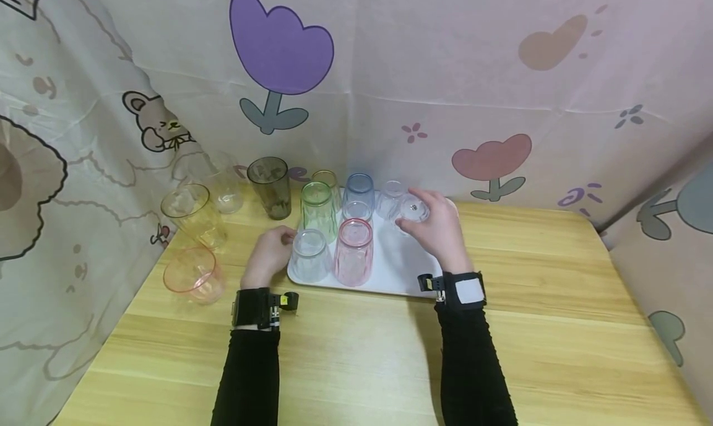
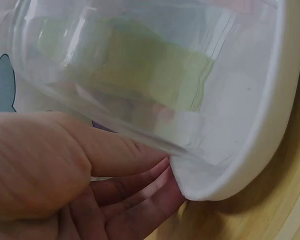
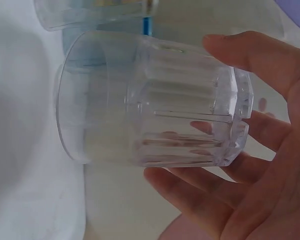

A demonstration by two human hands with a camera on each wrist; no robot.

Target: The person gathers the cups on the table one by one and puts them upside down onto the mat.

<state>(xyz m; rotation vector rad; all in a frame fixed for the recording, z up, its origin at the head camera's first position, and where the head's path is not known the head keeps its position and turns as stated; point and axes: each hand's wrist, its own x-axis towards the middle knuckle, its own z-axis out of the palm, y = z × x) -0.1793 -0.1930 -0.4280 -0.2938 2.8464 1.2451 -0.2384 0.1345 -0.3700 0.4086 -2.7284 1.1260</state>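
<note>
We see, from the left, a yellow glass (image 1: 196, 221) upright on the table (image 1: 356, 358); the left hand (image 1: 267, 254) pinching the left edge of the white tray (image 1: 400, 262), which bears a pink glass (image 1: 354, 256) upside down; the right hand (image 1: 444, 231) gripping a clear glass (image 1: 413, 210), base up, at the tray's right rear.

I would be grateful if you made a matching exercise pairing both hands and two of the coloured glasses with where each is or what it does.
Things:
1. left hand
2. right hand
3. dark glass
4. green glass

Places or states:
A. holding an upside-down clear glass
B. on the wooden table, outside the white tray
C. standing on the white tray
D. holding the white tray's edge

Pairs: 1-D, 2-A, 3-B, 4-C
</note>
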